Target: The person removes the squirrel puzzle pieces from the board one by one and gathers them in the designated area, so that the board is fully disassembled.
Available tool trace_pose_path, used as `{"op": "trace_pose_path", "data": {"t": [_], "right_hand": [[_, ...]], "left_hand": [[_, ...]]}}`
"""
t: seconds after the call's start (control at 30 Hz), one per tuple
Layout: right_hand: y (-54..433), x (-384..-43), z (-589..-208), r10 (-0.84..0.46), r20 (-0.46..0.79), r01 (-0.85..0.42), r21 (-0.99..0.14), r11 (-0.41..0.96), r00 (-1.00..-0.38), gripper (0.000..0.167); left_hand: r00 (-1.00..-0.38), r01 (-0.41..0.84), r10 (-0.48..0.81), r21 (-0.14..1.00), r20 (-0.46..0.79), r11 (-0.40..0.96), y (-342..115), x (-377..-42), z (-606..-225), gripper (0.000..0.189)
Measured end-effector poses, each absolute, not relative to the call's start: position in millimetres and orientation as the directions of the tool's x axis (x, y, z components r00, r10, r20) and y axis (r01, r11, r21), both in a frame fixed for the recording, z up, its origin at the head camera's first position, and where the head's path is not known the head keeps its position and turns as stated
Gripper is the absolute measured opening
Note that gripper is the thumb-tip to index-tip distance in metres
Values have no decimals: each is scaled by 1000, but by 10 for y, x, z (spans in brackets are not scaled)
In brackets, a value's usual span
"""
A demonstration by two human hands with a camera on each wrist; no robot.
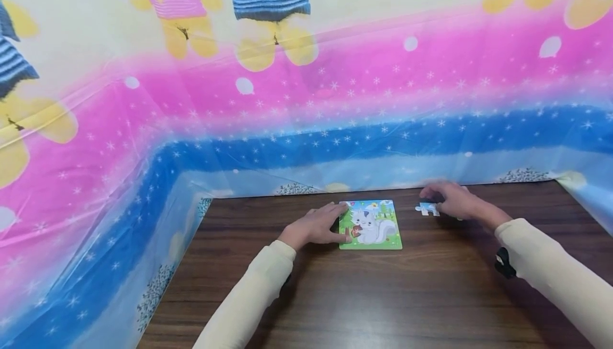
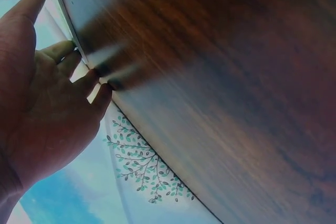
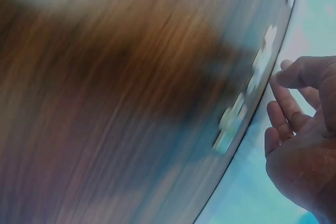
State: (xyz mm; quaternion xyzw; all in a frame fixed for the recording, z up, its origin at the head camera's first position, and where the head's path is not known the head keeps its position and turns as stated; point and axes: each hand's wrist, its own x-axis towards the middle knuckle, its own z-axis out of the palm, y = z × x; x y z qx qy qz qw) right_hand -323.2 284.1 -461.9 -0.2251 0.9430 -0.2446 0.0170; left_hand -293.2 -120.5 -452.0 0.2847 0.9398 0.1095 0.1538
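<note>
A square picture puzzle (image 1: 371, 226) of a white squirrel on green lies on the brown table. My left hand (image 1: 316, 225) rests at its left side, thumb by the lower corner and fingers at the upper one. In the left wrist view, fairly straight fingers touch the puzzle's thin edge (image 2: 65, 14). To the right of the puzzle, a blue-and-white jigsaw piece (image 1: 428, 209) lies beside my right hand (image 1: 452, 200). The right wrist view has loose pieces (image 3: 231, 124) on the table, and the right hand (image 3: 304, 135) hovers behind them, loosely bent, with nothing visibly held.
The wood-grain table (image 1: 335, 290) reaches back to a printed cloth (image 1: 306, 147) with teddy bears and snowflakes, which hangs behind it and along the left side. Part of another piece (image 1: 460, 218) peeks out beneath the right hand.
</note>
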Motion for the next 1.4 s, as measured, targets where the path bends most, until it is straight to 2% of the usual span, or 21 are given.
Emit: {"op": "trace_pose_path", "data": {"t": [0.17,0.47,0.6,0.83,1.07,1.4], "right_hand": [[2598,-3243,-4616,-447,110,-439,-495,750,-888,43],[2006,-3285,-4617,-532,146,-537,-435,723,-834,31],[1678,-3275,-4556,-557,127,-548,-450,705,-821,34],[1177,-3285,-4545,-565,35,-487,-553,676,-824,43],[998,-3231,-4581,-512,-11,-431,-527,733,-859,47],[919,-3261,-4597,-507,-50,-439,-433,787,-861,49]], "left_hand": [[-794,493,565,309,-223,814,-1173,-2938,-4521,94],[-800,441,541,356,-262,824,-1150,-2998,-4557,104],[-797,440,538,348,-273,828,-1159,-3003,-4544,103],[-802,440,530,329,-274,836,-1214,-2986,-4556,103],[-797,452,545,341,-262,825,-1191,-2992,-4576,104],[-795,446,544,351,-266,823,-1195,-2984,-4565,104]]}}
